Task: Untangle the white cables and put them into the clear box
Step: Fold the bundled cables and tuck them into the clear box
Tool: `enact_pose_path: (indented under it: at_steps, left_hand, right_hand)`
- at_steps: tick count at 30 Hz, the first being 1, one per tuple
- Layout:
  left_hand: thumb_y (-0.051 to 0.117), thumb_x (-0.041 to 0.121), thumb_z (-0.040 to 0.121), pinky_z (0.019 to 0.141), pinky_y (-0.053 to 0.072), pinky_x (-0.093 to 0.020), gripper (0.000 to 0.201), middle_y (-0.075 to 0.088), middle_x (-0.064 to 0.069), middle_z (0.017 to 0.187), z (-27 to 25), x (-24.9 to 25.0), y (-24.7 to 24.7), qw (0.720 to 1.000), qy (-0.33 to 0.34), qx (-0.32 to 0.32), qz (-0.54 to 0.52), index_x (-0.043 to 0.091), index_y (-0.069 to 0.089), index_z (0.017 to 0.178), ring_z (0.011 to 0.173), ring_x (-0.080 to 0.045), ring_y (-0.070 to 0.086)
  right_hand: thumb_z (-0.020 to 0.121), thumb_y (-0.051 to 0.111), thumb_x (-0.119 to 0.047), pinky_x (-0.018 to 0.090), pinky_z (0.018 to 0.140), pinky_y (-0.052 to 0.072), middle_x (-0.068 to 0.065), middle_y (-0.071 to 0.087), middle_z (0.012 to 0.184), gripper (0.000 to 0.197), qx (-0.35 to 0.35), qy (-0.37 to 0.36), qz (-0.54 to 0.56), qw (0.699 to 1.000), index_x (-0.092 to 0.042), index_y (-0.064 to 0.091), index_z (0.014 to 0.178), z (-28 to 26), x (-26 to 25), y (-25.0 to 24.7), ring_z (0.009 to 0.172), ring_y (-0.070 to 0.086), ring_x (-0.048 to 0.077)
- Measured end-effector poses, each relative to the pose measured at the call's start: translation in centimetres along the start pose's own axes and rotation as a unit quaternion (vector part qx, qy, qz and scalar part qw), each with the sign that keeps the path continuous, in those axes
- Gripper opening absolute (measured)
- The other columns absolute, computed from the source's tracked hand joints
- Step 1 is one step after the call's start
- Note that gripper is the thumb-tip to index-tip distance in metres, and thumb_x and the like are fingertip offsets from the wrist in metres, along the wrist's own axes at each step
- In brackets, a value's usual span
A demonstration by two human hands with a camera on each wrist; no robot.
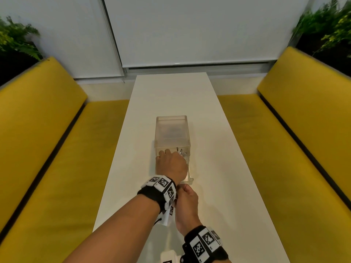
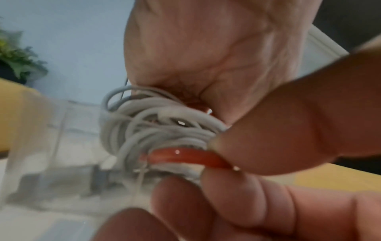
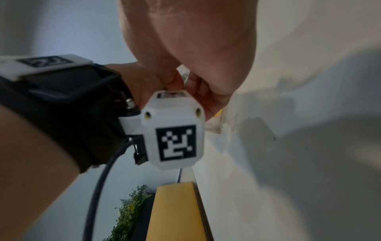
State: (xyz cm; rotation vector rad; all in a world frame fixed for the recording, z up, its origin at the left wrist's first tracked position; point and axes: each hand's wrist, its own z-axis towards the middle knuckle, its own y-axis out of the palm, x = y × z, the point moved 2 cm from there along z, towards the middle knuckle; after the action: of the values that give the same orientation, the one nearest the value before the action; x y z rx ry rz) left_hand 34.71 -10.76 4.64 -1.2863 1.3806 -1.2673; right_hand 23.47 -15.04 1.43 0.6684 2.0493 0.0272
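Observation:
A clear box (image 1: pixel 171 130) stands mid-table with its drawer (image 1: pixel 190 179) pulled out towards me. My left hand (image 1: pixel 171 164) reaches down into the drawer. In the left wrist view this hand (image 2: pixel 195 164) curls round a bundle of coiled white cables (image 2: pixel 156 124), with a red band (image 2: pixel 185 155) lying between thumb and fingers. Plug ends (image 1: pixel 180 150) stick out past the knuckles. My right hand (image 1: pixel 187 202) is at the drawer's near front edge. In the right wrist view its fingers (image 3: pixel 175 81) pinch a clear piece of the drawer front (image 3: pixel 185 73).
The box sits on a long, narrow white table (image 1: pixel 171 95). Yellow benches (image 1: pixel 38 130) (image 1: pixel 303 130) run along both sides. Plants (image 1: pixel 15 38) (image 1: pixel 326 25) stand in the back corners, and a white blind (image 1: pixel 190 31) hangs behind the table.

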Motion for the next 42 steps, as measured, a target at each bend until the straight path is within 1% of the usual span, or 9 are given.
enact_pose_path:
  at_steps: [8, 15, 17, 21, 28, 32, 36, 39, 42]
  left_hand:
    - [0.041, 0.027, 0.098, 0.103, 0.036, -0.046, 0.035, 0.051, -0.013, 0.131, -0.5, 0.8, -1.1, 0.992, 0.047, -0.006, 0.121, 0.013, 0.062, 0.124, 0.122, -0.031, 0.044]
    - [0.035, 0.028, 0.104, 0.091, 0.044, -0.043, 0.038, 0.063, -0.016, 0.113, -0.9, 0.2, -0.3, 0.991, -0.012, 0.071, -0.110, 0.008, 0.066, 0.111, 0.108, -0.034, 0.055]
    - [0.033, 0.038, 0.106, 0.095, 0.044, -0.046, 0.052, 0.065, -0.017, 0.111, -0.6, 0.1, -0.5, 0.976, -0.057, 0.081, -0.194, 0.003, 0.069, 0.098, 0.110, -0.035, 0.055]
    - [0.044, 0.042, 0.100, 0.093, 0.047, -0.047, 0.048, 0.070, -0.015, 0.104, -0.1, -0.1, -0.5, 0.950, -0.106, 0.096, -0.276, 0.002, 0.069, 0.093, 0.106, -0.034, 0.059]
    - [0.042, 0.030, 0.100, 0.100, 0.044, -0.043, 0.033, 0.064, -0.011, 0.117, 0.4, 0.1, -1.1, 0.981, -0.081, 0.019, -0.177, 0.007, 0.065, 0.108, 0.121, -0.033, 0.051]
    - [0.038, 0.030, 0.096, 0.093, 0.043, -0.042, 0.036, 0.064, -0.008, 0.114, 0.6, 0.2, -0.5, 0.988, -0.075, 0.011, -0.135, 0.013, 0.069, 0.107, 0.115, -0.034, 0.054]
    - [0.044, 0.032, 0.099, 0.099, 0.044, -0.042, 0.033, 0.066, -0.011, 0.116, 0.4, 0.7, -1.6, 0.977, -0.124, 0.026, -0.173, 0.007, 0.065, 0.107, 0.116, -0.032, 0.056]
    - [0.050, 0.028, 0.097, 0.082, 0.052, -0.037, 0.028, 0.071, -0.013, 0.106, 0.5, 0.5, -1.7, 0.959, -0.152, 0.054, -0.234, 0.007, 0.067, 0.098, 0.099, -0.031, 0.066]
    - [0.046, 0.027, 0.099, 0.071, 0.044, -0.032, 0.029, 0.072, -0.011, 0.104, 0.4, 0.6, -1.4, 0.970, -0.121, 0.058, -0.204, 0.008, 0.068, 0.096, 0.094, -0.030, 0.067]
  right_hand:
    - [0.095, 0.046, 0.006, 0.025, 0.055, 0.053, 0.009, 0.071, 0.071, 0.024, 0.000, 0.001, 0.014, 1.000, 0.001, 0.066, 0.083, 0.2, 0.3, 0.2, 0.059, 0.065, 0.014]
    - [0.094, 0.046, 0.006, 0.022, 0.050, 0.047, 0.002, 0.064, 0.061, 0.029, 0.010, -0.019, 0.007, 1.000, -0.006, 0.062, 0.073, 0.7, -0.1, -0.1, 0.051, 0.055, 0.009]
    - [0.094, 0.050, 0.003, 0.027, 0.054, 0.047, 0.005, 0.062, 0.061, 0.028, 0.010, -0.021, 0.000, 1.000, -0.007, 0.060, 0.070, 0.9, 0.2, -0.1, 0.052, 0.054, 0.012]
    - [0.092, 0.054, -0.002, 0.036, 0.063, 0.045, 0.010, 0.059, 0.065, 0.026, 0.021, -0.015, -0.014, 1.000, -0.010, 0.059, 0.068, 1.2, 0.5, -0.1, 0.061, 0.052, 0.021]
    - [0.093, 0.051, 0.001, 0.029, 0.053, 0.045, 0.005, 0.058, 0.060, 0.034, 0.005, 0.005, -0.004, 1.000, -0.012, 0.055, 0.063, 1.1, 0.8, -0.5, 0.052, 0.051, 0.014]
    - [0.093, 0.053, 0.001, 0.033, 0.061, 0.049, 0.011, 0.064, 0.070, 0.024, -0.003, 0.003, -0.007, 1.000, -0.007, 0.061, 0.072, 1.1, 0.6, -0.3, 0.062, 0.056, 0.019]
    - [0.092, 0.057, -0.001, 0.039, 0.066, 0.049, 0.016, 0.064, 0.076, 0.017, 0.002, 0.009, -0.008, 1.000, -0.006, 0.065, 0.078, 0.9, 0.5, -0.3, 0.071, 0.055, 0.025]
    - [0.090, 0.055, 0.003, 0.031, 0.058, 0.047, 0.011, 0.063, 0.068, 0.027, 0.003, 0.006, -0.016, 1.000, -0.009, 0.062, 0.068, 1.0, 0.3, -0.5, 0.062, 0.054, 0.019]
    - [0.088, 0.052, 0.003, 0.031, 0.058, 0.047, 0.008, 0.062, 0.067, 0.032, -0.004, 0.008, -0.025, 1.000, -0.014, 0.059, 0.061, 1.0, 0.1, -0.8, 0.060, 0.054, 0.017]
